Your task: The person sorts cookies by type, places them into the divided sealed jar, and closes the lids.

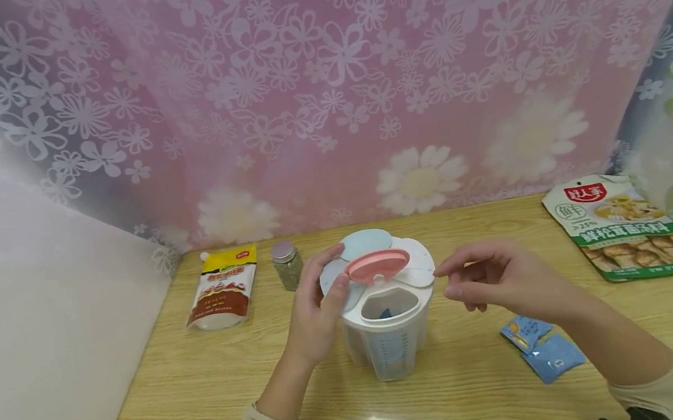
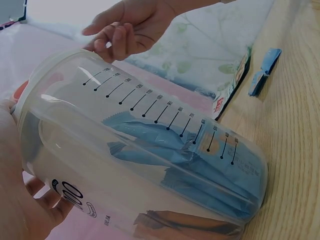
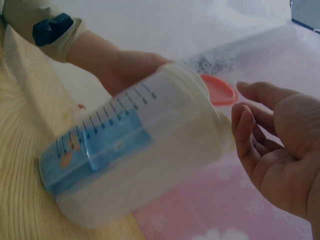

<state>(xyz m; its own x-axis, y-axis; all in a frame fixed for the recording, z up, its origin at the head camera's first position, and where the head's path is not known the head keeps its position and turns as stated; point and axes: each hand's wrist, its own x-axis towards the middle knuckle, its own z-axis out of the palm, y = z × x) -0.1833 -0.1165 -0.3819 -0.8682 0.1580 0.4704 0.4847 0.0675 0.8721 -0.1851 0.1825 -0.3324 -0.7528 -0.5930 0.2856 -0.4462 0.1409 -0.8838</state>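
Note:
A clear storage container with several compartments stands upright on the table. One pink flap of its lid is raised above an opening; the other flaps are pale blue and white. My left hand grips the container's left side at the lid, thumb on top. Blue sachets show through the wall in the left wrist view, with something brown in another compartment. My right hand is by the lid's right edge, fingers loosely bent and holding nothing; whether a fingertip touches the lid I cannot tell. Two blue packets lie below it.
At the left are a yellow, white and brown pouch and a small jar with a mauve cap. A large green and white food bag lies at the far right. Floral cloth hangs behind the wooden table.

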